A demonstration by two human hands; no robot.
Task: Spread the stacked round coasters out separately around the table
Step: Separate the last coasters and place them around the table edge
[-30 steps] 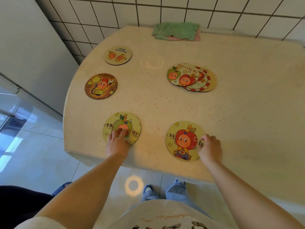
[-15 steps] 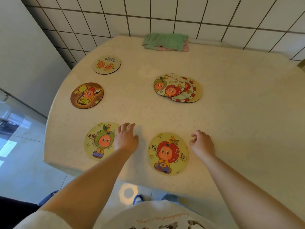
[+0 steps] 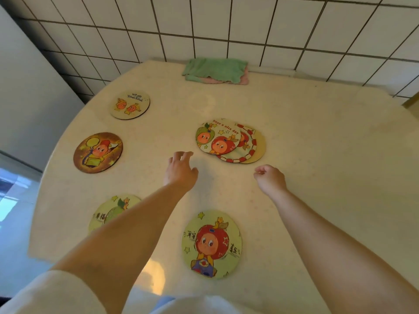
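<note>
A fanned stack of round cartoon coasters lies mid-table, its top one reading "Have a nice day". My left hand hovers just left and below it, fingers apart, holding nothing. My right hand is below the stack's right edge, fingers curled, holding nothing. Single coasters lie apart: a pale one at far left, a dark brown one at left, a green-character one partly hidden by my left forearm, and a red-apple one near the front edge.
A folded green and pink cloth lies at the table's back edge against the tiled wall. The cream table curves round on its left side, with floor beyond.
Both hands have left the two front coasters and moved forward to just short of the fanned stack. The view has tilted up and closer.
</note>
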